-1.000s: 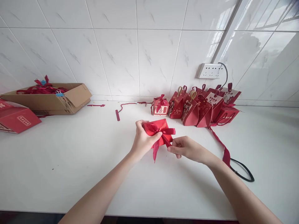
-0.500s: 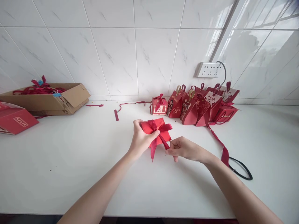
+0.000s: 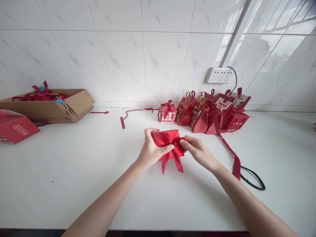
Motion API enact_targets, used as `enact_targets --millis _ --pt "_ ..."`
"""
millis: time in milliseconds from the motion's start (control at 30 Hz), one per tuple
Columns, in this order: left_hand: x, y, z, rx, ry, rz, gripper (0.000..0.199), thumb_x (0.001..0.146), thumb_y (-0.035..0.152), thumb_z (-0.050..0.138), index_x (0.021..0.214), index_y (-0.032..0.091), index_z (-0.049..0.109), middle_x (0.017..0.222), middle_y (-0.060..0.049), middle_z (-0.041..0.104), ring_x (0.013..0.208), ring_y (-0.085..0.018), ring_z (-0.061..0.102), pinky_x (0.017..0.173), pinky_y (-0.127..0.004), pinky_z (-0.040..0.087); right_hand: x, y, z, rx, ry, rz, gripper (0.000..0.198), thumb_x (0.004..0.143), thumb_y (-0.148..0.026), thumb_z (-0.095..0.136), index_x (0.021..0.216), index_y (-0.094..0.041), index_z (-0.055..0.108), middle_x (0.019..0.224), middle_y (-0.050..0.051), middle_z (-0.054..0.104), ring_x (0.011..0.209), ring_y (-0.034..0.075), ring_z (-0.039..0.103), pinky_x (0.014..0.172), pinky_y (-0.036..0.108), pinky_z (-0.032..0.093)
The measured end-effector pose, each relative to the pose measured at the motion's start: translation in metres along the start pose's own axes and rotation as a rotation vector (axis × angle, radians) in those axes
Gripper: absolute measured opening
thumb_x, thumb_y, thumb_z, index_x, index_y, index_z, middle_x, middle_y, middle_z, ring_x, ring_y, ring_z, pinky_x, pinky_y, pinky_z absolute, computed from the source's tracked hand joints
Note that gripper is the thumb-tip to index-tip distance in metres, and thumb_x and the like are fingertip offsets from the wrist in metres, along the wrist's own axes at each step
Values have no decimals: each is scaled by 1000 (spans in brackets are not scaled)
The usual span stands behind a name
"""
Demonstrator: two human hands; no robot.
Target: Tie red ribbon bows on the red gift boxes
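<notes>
A small bright red gift box (image 3: 163, 135) is held a little above the white table, tilted towards me. Across its front sits a dark red ribbon bow (image 3: 169, 141), whose two tails hang down over the lower edge. My left hand (image 3: 153, 148) grips the box from its left side, with the thumb pressed on the front beside the knot and the fingers hidden behind. On the right, my right hand (image 3: 195, 148) pinches the bow's right loop between thumb and fingers, close to the box's right edge.
Finished-looking red gift boxes (image 3: 207, 115) stand in a group at the back right, below a power strip (image 3: 220, 75). A cardboard box (image 3: 59, 110) of ribbons and a larger red box (image 3: 18, 128) lie left. A ribbon (image 3: 230, 149) and black cable loop (image 3: 256, 181) lie right.
My right hand has let go of the right ribbon tail and moved up to the bow's right loop. That tail now hangs free. The gift box has shifted slightly right and towards me.
</notes>
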State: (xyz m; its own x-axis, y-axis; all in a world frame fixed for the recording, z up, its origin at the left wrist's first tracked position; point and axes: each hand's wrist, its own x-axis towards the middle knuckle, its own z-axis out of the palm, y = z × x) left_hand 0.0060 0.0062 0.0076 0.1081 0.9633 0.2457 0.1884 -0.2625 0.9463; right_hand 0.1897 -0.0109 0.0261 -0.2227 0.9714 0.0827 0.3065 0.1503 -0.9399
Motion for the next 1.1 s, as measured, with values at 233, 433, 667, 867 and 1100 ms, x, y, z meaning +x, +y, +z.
enact_targets --millis 233,433,667,867,1100 --pt "5 -4 -7 263 73 401 12 87 28 51 98 23 54 120 -9 50 125 -23 44 93 -36 45 1 7 3 162 0 -85 38 83 -50 52 64 -19 43 63 -3 42 60 11 39 59 25 34" --pt "4 -6 -5 315 155 514 13 86 24 53 76 21 46 97 -7 53 114 -22 51 80 -32 48 2 7 4 163 29 -97 39 81 -50 54 61 -19 41 60 -3 43 58 10 39 57 25 34" --pt "3 -7 -4 255 237 361 12 86 23 50 75 21 45 102 -7 52 110 -19 51 82 -33 49 2 10 4 262 144 -68 42 77 -48 62 55 -18 42 55 -4 43 53 9 40 53 24 32" --pt "2 -7 -1 233 226 353 11 87 23 49 78 21 44 98 -6 54 101 -17 56 71 -28 52 -1 7 0 221 -3 -36 39 79 -46 60 58 -19 41 56 -4 43 51 8 38 50 23 31" --pt "4 -3 -9 332 244 308 11 87 28 51 79 21 48 98 -5 53 94 -17 59 74 -31 52 -4 0 -3 86 -146 -122 36 82 -44 57 59 -18 46 59 -2 47 51 8 38 48 23 30"
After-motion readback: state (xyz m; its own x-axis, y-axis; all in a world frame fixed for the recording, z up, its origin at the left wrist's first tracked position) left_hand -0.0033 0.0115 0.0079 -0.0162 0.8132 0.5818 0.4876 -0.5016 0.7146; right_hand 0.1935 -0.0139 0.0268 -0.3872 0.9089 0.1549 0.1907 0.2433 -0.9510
